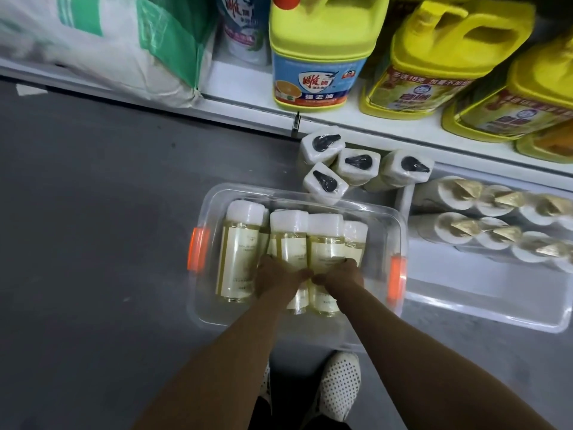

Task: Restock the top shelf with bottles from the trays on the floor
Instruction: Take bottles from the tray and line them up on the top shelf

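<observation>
A clear plastic tray (214, 308) with orange handles sits on the grey floor below me. Several pale yellow bottles with white caps stand in it. My left hand (274, 279) grips one bottle (288, 240) in the middle of the tray. Right beside it, my right hand (342, 274) grips the neighbouring bottle (325, 240). The two hands touch each other, and their fingers are partly hidden behind the bottles. Another bottle (237, 252) stands free at the tray's left.
A second clear tray (483, 308) on the right holds several gold-capped white bottles (459, 228). White bottles with black pumps (358, 164) stand on the floor behind the tray. The bottom shelf (242, 82) carries yellow detergent jugs (319, 51) and a white-green sack (102, 38). My shoes (338, 386) are below.
</observation>
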Motion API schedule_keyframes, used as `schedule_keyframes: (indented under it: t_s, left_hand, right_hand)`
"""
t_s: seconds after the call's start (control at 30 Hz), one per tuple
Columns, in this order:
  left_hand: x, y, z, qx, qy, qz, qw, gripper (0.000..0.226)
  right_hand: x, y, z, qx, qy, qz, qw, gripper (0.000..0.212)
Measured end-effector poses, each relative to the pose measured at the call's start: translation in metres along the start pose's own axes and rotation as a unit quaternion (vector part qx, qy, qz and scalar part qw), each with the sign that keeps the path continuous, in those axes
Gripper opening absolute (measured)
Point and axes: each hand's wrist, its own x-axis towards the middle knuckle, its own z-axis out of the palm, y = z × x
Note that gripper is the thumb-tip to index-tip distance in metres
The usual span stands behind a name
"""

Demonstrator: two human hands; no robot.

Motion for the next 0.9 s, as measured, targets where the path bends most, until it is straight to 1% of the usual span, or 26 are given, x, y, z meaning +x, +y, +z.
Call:
schedule_keyframes:
  t_s: [0.1,0.17,0.23,0.3,0.4,0.47,0.6,0.7,0.73,0.8,0.87,0.9]
  left_hand:
    - [0.0,0.006,-0.001,0.001,0.002,-0.009,1.0,0.101]
    - [-0.001,0.008,-0.002,0.0,-0.006,-0.015,1.0,0.098]
    - [0.002,0.007,-0.003,-0.022,-0.012,-0.021,0.999,0.1]
    - [0.004,0.003,-0.004,-0.04,-0.019,-0.022,0.999,0.103]
    - [0.0,-0.002,-0.012,-0.056,-0.044,-0.018,0.997,0.092]
    - [-0.011,0.0,-0.023,-0.058,-0.054,-0.02,0.997,0.092]
    - [-0.042,0.014,-0.049,-0.05,-0.064,-0.023,0.996,0.094]
    - [-0.076,0.025,-0.073,-0.054,-0.07,-0.014,0.996,0.09]
    - [-0.088,0.03,-0.082,-0.061,-0.07,-0.009,0.996,0.089]
    - [-0.115,0.037,-0.1,-0.08,-0.069,-0.004,0.994,0.087]
    - [-0.142,0.044,-0.119,-0.12,-0.08,-0.002,0.99,0.081]
    - [-0.153,0.045,-0.127,-0.144,-0.087,0.001,0.986,0.082]
  right_hand:
    - [0.006,0.001,0.001,0.004,0.013,-0.001,1.0,0.087]
    - [0.016,0.004,0.004,-0.014,0.023,-0.008,1.0,0.091]
    - [0.028,0.008,0.008,-0.046,0.021,-0.027,0.998,0.089]
    - [0.019,0.004,0.005,-0.068,0.016,-0.038,0.997,0.081]
    - [0.005,0.002,-0.004,-0.04,0.0,-0.027,0.999,0.076]
    - [-0.007,0.002,-0.011,-0.024,-0.005,-0.024,0.999,0.08]
    - [-0.039,0.0,-0.028,-0.011,-0.01,-0.038,0.999,0.082]
    - [-0.074,-0.005,-0.046,0.013,-0.019,-0.047,0.999,0.073]
    - [-0.089,-0.009,-0.054,0.019,-0.021,-0.049,0.998,0.072]
    - [-0.12,-0.014,-0.069,0.032,-0.021,-0.058,0.998,0.076]
    - [-0.151,-0.021,-0.085,0.035,-0.022,-0.075,0.996,0.079]
    - [-0.164,-0.024,-0.094,0.04,-0.022,-0.087,0.995,0.077]
